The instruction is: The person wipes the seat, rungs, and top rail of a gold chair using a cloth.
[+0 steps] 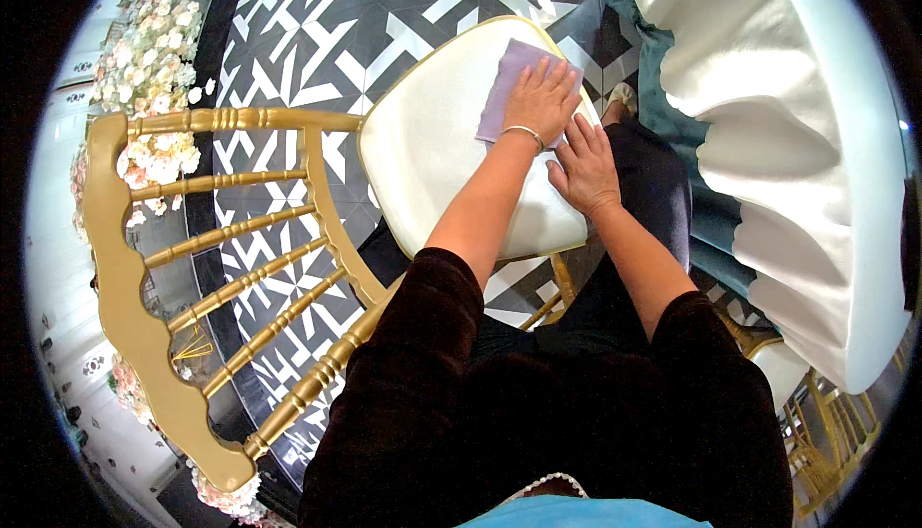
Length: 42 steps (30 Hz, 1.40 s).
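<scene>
A purple cloth [500, 92] lies spread on the white seat [432, 124] of a gold chiavari chair. My left hand [542, 104], with a bangle at the wrist, holds the cloth flat against the seat under its palm and fingers. Close beside it, my right hand [587, 168] rests on the seat near its edge, fingers extended and nothing in them. Its fingertips are near the cloth's lower corner; whether they touch it I cannot tell. The chair's gold spindle back [137, 297] extends to the left of the seat.
To the right stands a table with a ruffled white skirt [763, 139] over teal fabric [666, 88]. More gold chairs [828, 434] are at lower right. Pale flower arrangements [155, 52] line the left. The floor [302, 31] has a black-and-white geometric pattern.
</scene>
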Motion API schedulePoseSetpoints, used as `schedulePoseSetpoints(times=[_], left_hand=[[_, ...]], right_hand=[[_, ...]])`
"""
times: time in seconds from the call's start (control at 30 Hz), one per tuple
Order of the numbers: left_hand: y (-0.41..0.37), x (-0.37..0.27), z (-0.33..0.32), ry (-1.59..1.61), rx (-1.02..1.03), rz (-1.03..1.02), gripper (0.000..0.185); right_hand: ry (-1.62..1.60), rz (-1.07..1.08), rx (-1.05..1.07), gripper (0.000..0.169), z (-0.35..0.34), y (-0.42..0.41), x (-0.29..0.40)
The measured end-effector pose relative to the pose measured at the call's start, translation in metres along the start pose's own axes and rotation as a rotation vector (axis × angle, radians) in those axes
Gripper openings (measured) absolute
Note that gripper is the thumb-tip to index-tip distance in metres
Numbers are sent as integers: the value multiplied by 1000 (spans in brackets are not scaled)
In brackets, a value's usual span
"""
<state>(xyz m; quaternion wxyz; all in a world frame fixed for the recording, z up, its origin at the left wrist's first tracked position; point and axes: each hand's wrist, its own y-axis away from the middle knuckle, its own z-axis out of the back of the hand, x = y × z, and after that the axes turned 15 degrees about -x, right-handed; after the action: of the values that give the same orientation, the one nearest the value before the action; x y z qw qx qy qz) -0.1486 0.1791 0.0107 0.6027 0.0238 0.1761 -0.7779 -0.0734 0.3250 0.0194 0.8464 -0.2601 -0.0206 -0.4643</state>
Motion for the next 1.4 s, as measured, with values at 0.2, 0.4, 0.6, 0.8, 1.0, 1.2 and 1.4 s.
schedulePoseSetpoints(times=[0.2, 0.4, 0.6, 0.8, 1.0, 1.2, 1.4], left_hand=[[78, 83, 26, -247, -142, 376, 57], [193, 49, 63, -376, -99, 787, 60], [239, -63, 50, -230, -16, 490, 63], [180, -34, 51, -154, 48, 339, 59], [88, 47, 24, -272, -174, 400, 56], [-16, 73, 2, -229, -186, 473, 55], [-57, 53, -21, -283, -114, 233, 46]], right_hand=[[-55, 5, -106, 49, 5, -2, 5], [-29, -2, -135, 47, 0, 3, 3], [-54, 10, -142, 46, 1, 3, 3], [-75, 2, -110, 47, 3, 1, 1], [-106, -6, -103, 49, 0, -1, -1], [-104, -48, -35, 51, 5, -4, 0], [-96, -25, -24, 50, 11, -9, 3]])
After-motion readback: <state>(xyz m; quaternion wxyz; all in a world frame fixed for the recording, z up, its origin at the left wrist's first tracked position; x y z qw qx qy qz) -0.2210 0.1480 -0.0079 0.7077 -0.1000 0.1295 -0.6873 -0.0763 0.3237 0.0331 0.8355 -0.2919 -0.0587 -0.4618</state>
